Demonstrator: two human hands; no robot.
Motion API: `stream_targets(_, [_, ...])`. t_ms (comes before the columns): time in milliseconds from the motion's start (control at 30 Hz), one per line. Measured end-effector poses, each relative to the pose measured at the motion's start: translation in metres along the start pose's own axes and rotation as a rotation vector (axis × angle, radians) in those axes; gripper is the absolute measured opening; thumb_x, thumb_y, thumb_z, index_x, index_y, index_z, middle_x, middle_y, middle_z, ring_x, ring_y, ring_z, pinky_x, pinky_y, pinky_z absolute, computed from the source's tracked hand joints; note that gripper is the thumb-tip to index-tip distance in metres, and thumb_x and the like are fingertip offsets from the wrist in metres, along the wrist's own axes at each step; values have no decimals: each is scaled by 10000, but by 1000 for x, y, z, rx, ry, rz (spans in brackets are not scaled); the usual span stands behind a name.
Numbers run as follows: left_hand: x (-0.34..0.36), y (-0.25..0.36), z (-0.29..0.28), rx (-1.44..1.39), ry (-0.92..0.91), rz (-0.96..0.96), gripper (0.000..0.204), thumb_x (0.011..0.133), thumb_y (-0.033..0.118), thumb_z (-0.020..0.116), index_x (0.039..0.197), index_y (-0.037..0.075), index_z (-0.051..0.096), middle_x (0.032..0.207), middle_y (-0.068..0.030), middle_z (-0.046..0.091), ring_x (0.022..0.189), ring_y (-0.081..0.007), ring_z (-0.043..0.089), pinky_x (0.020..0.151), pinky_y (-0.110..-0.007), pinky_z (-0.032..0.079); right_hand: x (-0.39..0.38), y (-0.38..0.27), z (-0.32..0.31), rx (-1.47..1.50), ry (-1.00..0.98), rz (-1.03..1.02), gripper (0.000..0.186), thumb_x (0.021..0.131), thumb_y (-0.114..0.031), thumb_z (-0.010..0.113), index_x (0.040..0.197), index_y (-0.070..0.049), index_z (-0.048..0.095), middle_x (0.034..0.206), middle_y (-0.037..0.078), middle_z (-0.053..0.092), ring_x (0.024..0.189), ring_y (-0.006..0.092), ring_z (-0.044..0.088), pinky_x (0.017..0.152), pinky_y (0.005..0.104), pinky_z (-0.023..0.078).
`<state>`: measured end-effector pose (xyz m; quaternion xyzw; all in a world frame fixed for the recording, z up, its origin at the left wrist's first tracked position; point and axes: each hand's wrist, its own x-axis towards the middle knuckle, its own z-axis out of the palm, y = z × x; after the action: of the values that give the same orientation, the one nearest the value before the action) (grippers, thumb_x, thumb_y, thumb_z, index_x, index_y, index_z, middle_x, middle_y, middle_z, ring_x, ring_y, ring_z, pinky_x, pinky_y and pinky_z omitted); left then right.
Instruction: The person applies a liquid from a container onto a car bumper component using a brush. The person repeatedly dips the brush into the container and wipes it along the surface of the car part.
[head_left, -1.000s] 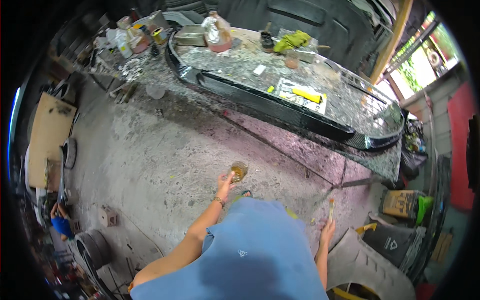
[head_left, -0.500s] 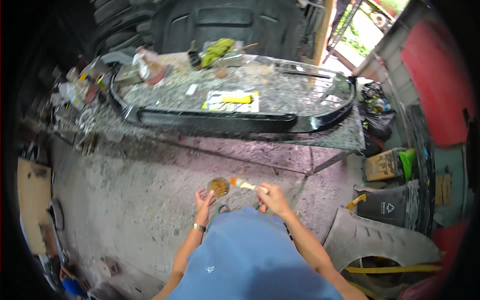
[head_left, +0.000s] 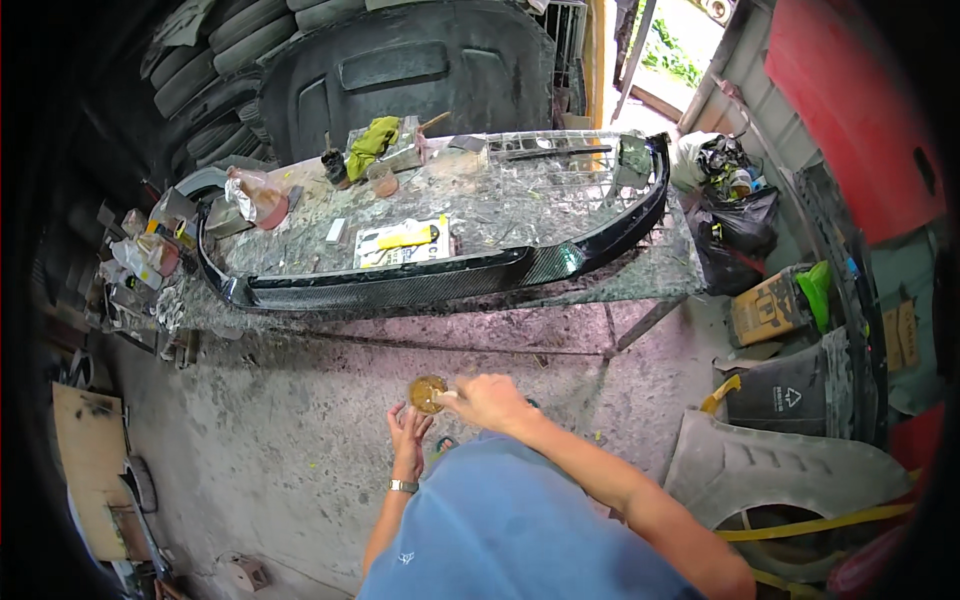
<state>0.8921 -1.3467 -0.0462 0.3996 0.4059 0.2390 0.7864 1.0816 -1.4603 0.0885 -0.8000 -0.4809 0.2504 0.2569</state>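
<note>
My left hand point(head_left: 408, 432) is closed on a small clear cup point(head_left: 426, 392) with amber liquid in it, held over the floor in front of me. Above the cup, my right hand point(head_left: 490, 402) grips a paintbrush point(head_left: 447, 394). Only a bit of its pale handle shows; the bristle end is down at the cup and cannot be made out. Beyond both hands, a long black carbon-fibre bumper lip point(head_left: 390, 287) lies along the near side of the worktable point(head_left: 300, 250), its ends curving back.
On the table are a yellow-and-white packet point(head_left: 405, 240), a green cloth point(head_left: 372, 145) and a foil-wrapped pink container point(head_left: 258, 198). Black bags point(head_left: 735, 235) and a cardboard box point(head_left: 770, 307) stand at the right. A grey car fender point(head_left: 780, 470) lies nearer me.
My right hand has moved left with the paintbrush, from beside the cup to over it. The view has turned, so the table sits lower and tilted.
</note>
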Motion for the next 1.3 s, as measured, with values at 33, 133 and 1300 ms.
stream_targets(33, [-1,1,6,-40,5,20,528,927,311,644,1297,125,317,1230,-131,530,1072,-222,589,933,-384,504,-6,-4,-22,-15,23,28,305,923,-351,577,954,-60,665,883,190,691,813,377,663,735,458,523])
stream_targets(133, [-7,5,24,-94,21,48,512,929,269,645,1294,113,321,1180,-115,546,1014,-193,602,909,-376,520,-38,-24,-97,647,55,-196,205,893,-207,654,1043,-74,695,928,144,699,791,320,662,736,388,532])
stream_targets(1300, [179,184,160,59,-156,208,527,900,289,689,1272,61,393,1072,-117,589,930,-169,619,801,-315,542,-54,67,-171,1229,-109,15,157,923,-50,606,1045,29,666,857,81,685,772,94,615,671,234,484])
